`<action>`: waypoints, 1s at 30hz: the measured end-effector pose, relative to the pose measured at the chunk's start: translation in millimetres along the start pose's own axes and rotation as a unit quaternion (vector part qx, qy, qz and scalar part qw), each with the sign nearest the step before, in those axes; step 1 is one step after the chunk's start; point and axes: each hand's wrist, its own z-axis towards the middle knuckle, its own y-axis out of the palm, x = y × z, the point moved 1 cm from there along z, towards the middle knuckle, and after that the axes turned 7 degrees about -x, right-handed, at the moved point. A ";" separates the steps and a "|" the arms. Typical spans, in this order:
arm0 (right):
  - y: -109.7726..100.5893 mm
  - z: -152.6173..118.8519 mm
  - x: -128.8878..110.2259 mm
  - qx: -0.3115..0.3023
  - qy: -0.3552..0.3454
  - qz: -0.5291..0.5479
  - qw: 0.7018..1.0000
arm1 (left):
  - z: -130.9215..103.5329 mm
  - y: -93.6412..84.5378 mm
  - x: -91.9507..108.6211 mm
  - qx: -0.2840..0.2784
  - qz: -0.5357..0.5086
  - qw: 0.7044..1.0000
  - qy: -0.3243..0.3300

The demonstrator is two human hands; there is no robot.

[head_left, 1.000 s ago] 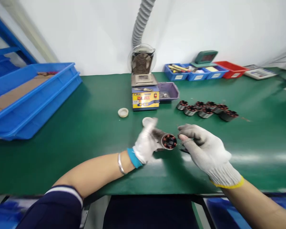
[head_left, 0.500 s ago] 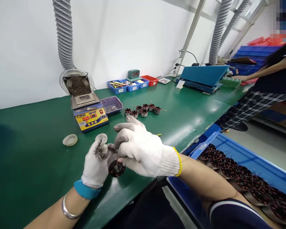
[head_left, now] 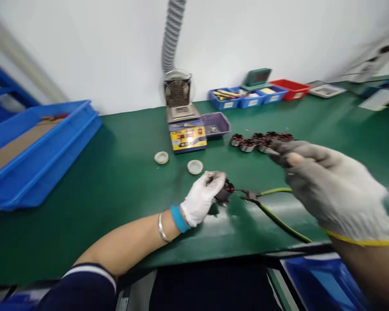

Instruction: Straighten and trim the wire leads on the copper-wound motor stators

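My left hand (head_left: pixel 203 196), in a white glove, is closed around a dark motor stator (head_left: pixel 225 193) with reddish copper windings, low over the green bench. Just right of the stator, pliers with green handles (head_left: pixel 252 196) lie with their jaws pointing at it and the handles spread. Raised at the right is my gloved right hand (head_left: pixel 330 185), blurred, with thumb and fingers pinched together. Whatever may be between those fingertips is too smeared to make out. Behind its fingertips stands a group of several wound stators (head_left: pixel 247 145). Two small pale dishes, one of them a round dish (head_left: pixel 195 166), rest beyond my left hand.
A yellow-and-blue device with a digital display (head_left: pixel 188 137) stands by a purple tray (head_left: pixel 218 125). Small blue bins (head_left: pixel 225 100), a red bin (head_left: pixel 290 89) and a clock (head_left: pixel 258 77) line the wall. Stacked blue crates (head_left: pixel 52 151) occupy the left side.
The view has swung left, bringing the blue crates into sight. My right hand has let go of the stator and moved away right. The pliers now show fully; the stator stays in my left hand.
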 end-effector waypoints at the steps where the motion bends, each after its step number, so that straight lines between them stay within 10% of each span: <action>1: 2.0 3.5 9.2 0.011 0.041 0.026 0.999 | 2.4 -4.0 0.1 -0.007 -0.022 1.000 -0.004; 9: 56.4 -6.1 45.5 -0.240 0.114 0.088 0.960 | 1.7 -12.2 4.4 -0.046 -0.074 0.995 -0.043; 22: 56.5 -14.8 26.6 -0.139 -0.087 0.086 0.983 | -6.8 0.1 -2.7 -0.069 -0.062 0.986 -0.139; 25: 49.7 -14.3 15.9 -0.104 -0.124 0.054 0.985 | -7.4 3.5 3.0 -0.001 -0.117 0.974 -0.196; 30: 34.6 -23.0 -20.0 -0.093 -0.308 0.000 0.947 | -3.6 8.3 11.1 0.108 -0.159 0.980 -0.049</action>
